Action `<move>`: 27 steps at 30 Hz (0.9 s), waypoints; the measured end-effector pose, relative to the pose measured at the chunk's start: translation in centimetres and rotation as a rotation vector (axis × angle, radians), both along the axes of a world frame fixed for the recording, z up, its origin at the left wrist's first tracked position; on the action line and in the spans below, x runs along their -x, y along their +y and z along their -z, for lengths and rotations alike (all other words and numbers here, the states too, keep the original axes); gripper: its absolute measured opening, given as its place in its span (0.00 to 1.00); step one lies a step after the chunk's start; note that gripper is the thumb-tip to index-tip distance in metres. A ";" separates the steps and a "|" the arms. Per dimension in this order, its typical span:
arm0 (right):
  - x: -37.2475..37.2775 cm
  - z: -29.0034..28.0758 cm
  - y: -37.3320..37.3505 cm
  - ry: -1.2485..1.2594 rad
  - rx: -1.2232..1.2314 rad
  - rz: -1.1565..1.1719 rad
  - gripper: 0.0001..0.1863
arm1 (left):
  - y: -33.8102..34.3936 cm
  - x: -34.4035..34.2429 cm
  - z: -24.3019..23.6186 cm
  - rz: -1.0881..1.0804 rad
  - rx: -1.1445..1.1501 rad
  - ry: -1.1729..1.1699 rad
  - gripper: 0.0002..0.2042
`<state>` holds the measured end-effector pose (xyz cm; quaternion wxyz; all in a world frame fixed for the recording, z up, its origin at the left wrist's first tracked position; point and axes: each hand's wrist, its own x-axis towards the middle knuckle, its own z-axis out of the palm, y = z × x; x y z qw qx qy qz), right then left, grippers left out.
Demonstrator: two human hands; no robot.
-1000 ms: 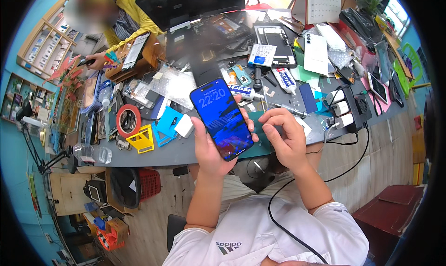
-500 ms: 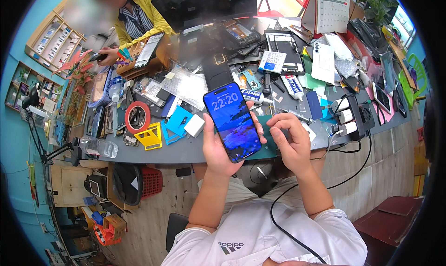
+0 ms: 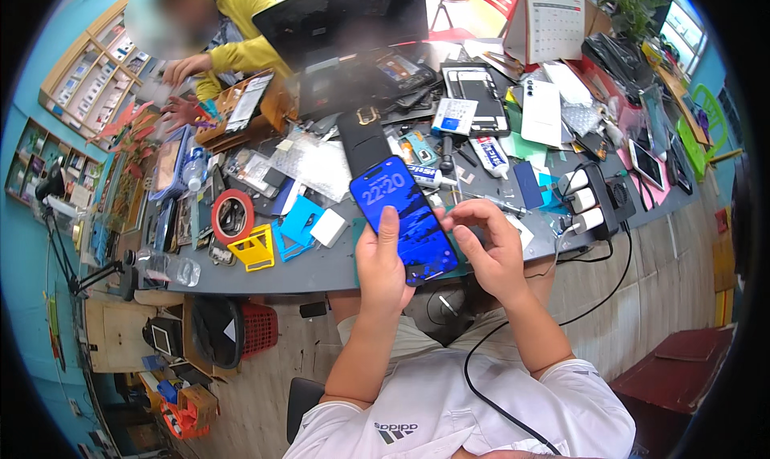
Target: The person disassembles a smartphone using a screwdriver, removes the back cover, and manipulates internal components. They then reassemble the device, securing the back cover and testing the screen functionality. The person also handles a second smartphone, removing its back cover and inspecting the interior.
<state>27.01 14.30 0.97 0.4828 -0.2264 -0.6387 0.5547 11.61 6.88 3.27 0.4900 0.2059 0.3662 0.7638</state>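
A smartphone (image 3: 413, 238) with a lit blue lock screen lies tilted in my left hand (image 3: 380, 268), above the table's front edge. The left thumb rests over the screen's left side, and the other fingers are hidden behind the phone. Close to the phone's right edge is my right hand (image 3: 493, 250), its fingers loosely curled and thumb apart, with nothing visible in it. Part of a green mat (image 3: 361, 233) shows under the phone. Beyond its top end lies a black flat case or phone part (image 3: 365, 142).
Around lie red tape (image 3: 233, 216), a yellow stand (image 3: 255, 249), a blue holder (image 3: 307, 220), a white phone (image 3: 541, 112), a glue tube (image 3: 489, 156) and a power strip with chargers (image 3: 597, 202). A cable crosses my right arm's side. Across the table, a person in yellow (image 3: 249, 34) reaches out.
My left thumb has moved from the phone's edge onto its screen, and the phone has shifted slightly down. My right hand has stayed beside it. The other person's hands have moved.
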 end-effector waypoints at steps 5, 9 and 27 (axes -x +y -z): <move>-0.3 0.3 0.1 -0.012 -0.079 -0.034 0.13 | 0.0 0.1 0.8 -0.021 -0.030 -0.048 0.19; -0.7 0.6 0.3 -0.037 -0.133 -0.038 0.16 | 0.3 -0.2 1.4 -0.064 -0.042 -0.033 0.19; -1.6 -3.9 -1.1 -0.170 -0.261 -0.038 0.18 | 0.3 -1.6 0.2 -0.223 0.085 0.262 0.24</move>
